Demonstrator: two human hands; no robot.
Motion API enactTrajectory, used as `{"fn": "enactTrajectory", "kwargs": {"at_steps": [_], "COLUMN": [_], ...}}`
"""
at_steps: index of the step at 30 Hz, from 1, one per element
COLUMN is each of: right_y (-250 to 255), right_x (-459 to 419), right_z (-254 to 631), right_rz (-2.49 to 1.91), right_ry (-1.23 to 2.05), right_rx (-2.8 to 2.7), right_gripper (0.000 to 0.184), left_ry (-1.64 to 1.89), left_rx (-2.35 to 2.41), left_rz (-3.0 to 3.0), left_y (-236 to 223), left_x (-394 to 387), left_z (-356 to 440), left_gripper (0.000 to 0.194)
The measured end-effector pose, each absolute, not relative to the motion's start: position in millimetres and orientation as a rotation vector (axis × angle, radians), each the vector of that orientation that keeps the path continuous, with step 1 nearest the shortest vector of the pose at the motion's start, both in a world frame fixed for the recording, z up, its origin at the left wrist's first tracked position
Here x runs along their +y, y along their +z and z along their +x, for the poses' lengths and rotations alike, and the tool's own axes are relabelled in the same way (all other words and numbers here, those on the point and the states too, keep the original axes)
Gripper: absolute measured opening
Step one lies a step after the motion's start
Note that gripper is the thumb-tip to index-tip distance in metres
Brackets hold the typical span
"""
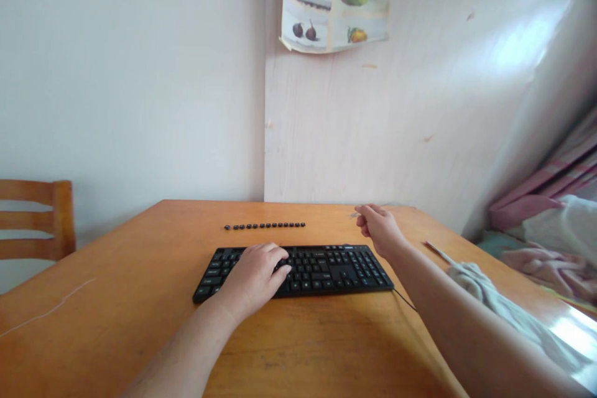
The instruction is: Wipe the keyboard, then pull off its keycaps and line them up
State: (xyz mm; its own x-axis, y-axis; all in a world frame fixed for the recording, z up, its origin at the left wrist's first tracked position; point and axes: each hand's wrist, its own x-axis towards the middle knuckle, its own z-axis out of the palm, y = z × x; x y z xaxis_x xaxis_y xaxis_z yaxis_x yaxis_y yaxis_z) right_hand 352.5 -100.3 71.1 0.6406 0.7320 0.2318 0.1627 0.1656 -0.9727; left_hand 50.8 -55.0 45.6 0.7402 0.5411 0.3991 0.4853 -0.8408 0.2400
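Note:
A black keyboard (312, 277) lies on the wooden table in front of me, its cable leaving at the right. My left hand (259, 270) is over its left-middle part, fingers curled and thumb near the forefinger. Something dark shows between these fingertips; I cannot tell whether it is a loose key or part of the keyboard. Beyond the keyboard, small black keycaps (265, 225) stand in a row. Raised above the keyboard's far right corner, my right hand (379, 228) is closed in a pinch. A small pale thing (354, 216) sticks out from its fingertips, too small to name.
A pen-like stick (438, 252) and a crumpled grey-green cloth (494, 305) lie at the right of the table (298, 348). White thread (56, 306) lies at the left, near a wooden chair (63, 221). Fruit pictures (333, 3) hang on the wall.

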Motion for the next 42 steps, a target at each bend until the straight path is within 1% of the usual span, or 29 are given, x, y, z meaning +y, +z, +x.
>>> {"fn": "enactTrajectory", "kwargs": {"at_steps": [3,9,13,18,20,21,26,29,32,38,42], "right_y": [68.6,52.2,37.3,24.7,22.3,21.3,17.3,16.0,15.8,18.0,18.3], "right_x": [-94.6,-85.5,-84.6,-84.1,-84.0,-83.9,-83.1,-81.3,-79.5,-78.6,-77.2], "right_z": [352.4,345.6,345.1,345.7,344.1,343.1,341.4,344.8,348.0,346.0,344.2], "right_rz": [-1.317,-1.252,-1.25,-1.291,-1.299,-1.307,-1.375,-1.388,-1.401,-1.377,-1.4], "right_ry": [0.52,0.609,0.621,0.597,0.594,0.588,0.474,0.421,0.406,0.438,0.424], "right_rx": [-0.8,-0.916,-0.887,-0.875,-0.911,-0.933,-0.961,-0.914,-0.88,-0.872,-0.908], "right_gripper": [0.022,0.034,0.041,0.044,0.046,0.048,0.049,0.049,0.049,0.05,0.05], "left_ry": [0.743,0.664,0.644,0.654,0.675,0.681,0.593,0.527,0.517,0.472,0.509], "left_rx": [0.846,0.863,0.914,1.063,1.095,1.094,1.036,1.025,1.047,1.077,1.076], "left_rz": [2.8,2.845,2.863,2.824,2.794,2.789,2.787,2.799,2.802,2.792,2.788], "left_y": [49.6,67.1,78.4,70.0,60.8,55.9,32.8,22.2,16.1,15.5,15.3], "left_x": [-60.0,-74.1,-77.9,-81.5,-84.4,-85.8,-88.1,-84.7,-80.4,-75.9,-73.7], "left_z": [55.2,68.4,77.3,99.8,111.1,116.1,124.5,120.6,118.0,118.1,118.5], "left_gripper": [0.024,0.022,0.024,0.033,0.041,0.048,0.097,0.113,0.119,0.123,0.124]}}
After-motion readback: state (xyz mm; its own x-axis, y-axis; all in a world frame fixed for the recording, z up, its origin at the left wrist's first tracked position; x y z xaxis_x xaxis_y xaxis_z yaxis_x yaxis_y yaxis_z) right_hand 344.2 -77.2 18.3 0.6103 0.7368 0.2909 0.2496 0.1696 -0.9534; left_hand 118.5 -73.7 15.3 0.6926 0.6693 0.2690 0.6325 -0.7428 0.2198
